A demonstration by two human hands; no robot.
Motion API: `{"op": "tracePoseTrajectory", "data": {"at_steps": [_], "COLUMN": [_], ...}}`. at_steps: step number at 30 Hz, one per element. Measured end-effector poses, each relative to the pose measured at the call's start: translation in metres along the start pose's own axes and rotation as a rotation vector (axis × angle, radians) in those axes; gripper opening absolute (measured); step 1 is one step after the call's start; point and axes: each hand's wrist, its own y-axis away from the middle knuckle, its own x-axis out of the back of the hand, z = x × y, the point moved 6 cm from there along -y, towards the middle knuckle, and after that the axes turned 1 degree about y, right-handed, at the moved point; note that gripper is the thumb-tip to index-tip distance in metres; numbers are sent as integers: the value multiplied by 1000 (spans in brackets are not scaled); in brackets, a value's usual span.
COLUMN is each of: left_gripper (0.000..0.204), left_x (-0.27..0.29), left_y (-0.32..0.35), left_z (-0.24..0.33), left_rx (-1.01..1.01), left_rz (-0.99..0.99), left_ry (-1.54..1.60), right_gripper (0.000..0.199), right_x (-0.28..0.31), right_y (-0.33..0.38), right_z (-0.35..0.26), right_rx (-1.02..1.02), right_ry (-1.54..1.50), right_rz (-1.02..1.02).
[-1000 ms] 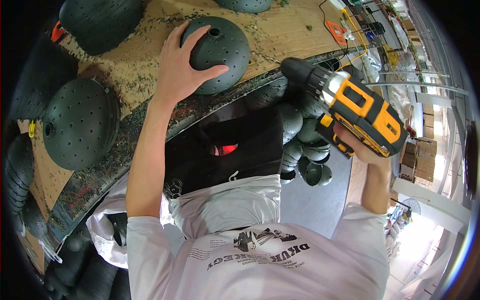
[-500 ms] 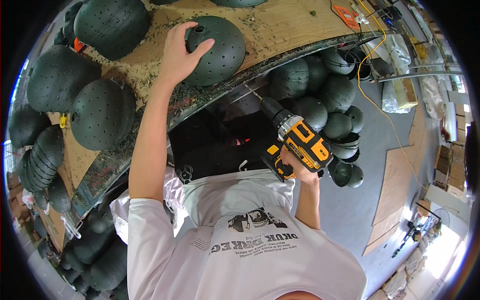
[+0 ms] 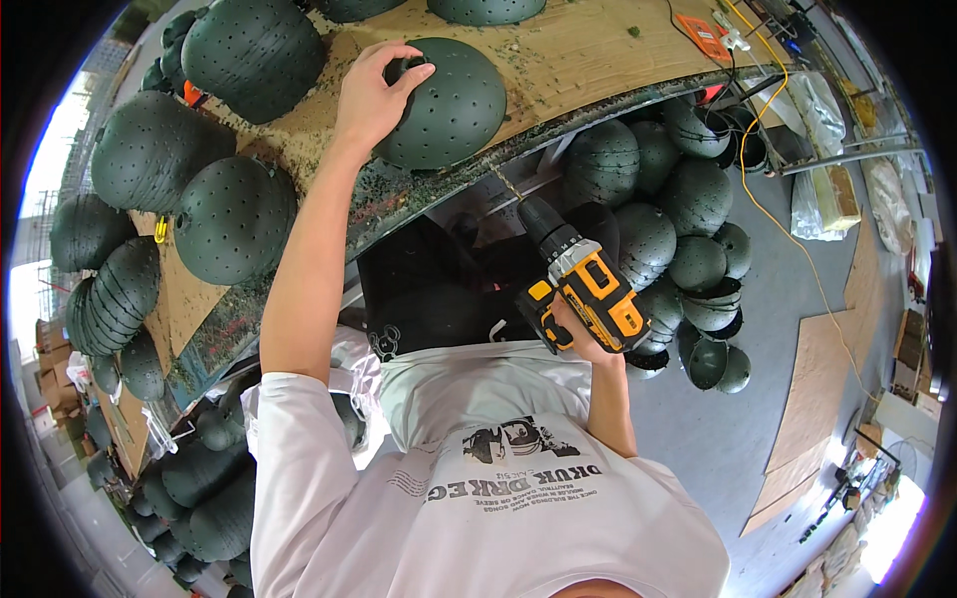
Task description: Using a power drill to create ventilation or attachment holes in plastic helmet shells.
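A dark green plastic bowl (image 3: 454,112), dotted with small holes, lies dome up on the workbench (image 3: 558,75) near its front edge. My left hand (image 3: 379,100) grips its left side, thumb and fingers closed around the larger hole there. My right hand (image 3: 583,329) is wrapped around the grip of a yellow and black cordless drill (image 3: 603,289). The long drill bit (image 3: 505,182) points up toward the bench edge, apart from the bowl. Part of my right hand is hidden behind the drill body.
Nested stacks of perforated bowls (image 3: 249,60) stand along the bench's left side, with green shavings scattered around. More bowls (image 3: 678,199) are piled under the bench at right. An orange cord (image 3: 748,179) runs down to the floor past cardboard sheets (image 3: 797,389).
My left thumb and fingers have drawn closer together at the bowl's larger hole. The drill remains in my right hand below the bench edge, and the whole view has shifted slightly.
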Motion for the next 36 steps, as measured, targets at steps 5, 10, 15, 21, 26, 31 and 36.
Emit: {"op": "tracePoseTrajectory", "data": {"at_steps": [5,10,15,21,26,31,36], "left_gripper": [37,40,49,58,62,59,57], "left_x": [-8,-21,-30,-30,-24,-20,-20], "left_y": [-6,-6,-4,0,3,5,5], "left_z": [-6,-15,-16,-26,1,4,3], "left_rx": [-38,-30,-83,27,239,228,227], "left_rz": [-46,-99,-7,9,-132,-135,-123], "left_ry": [7,14,-15,75,1,-11,-3], "right_gripper": [22,29,29,35,42,40,37], "right_x": [-13,-28,-34,-47,-51,-54,-59], "right_y": [-6,-26,-30,-38,-39,-42,-40], "right_z": [-28,-43,-20,-7,-11,-16,-18], "right_rx": [290,245,296,217,131,168,180], "right_ry": [310,338,353,298,296,352,323], "right_rz": [48,-38,-65,-70,-45,-72,-51]}}
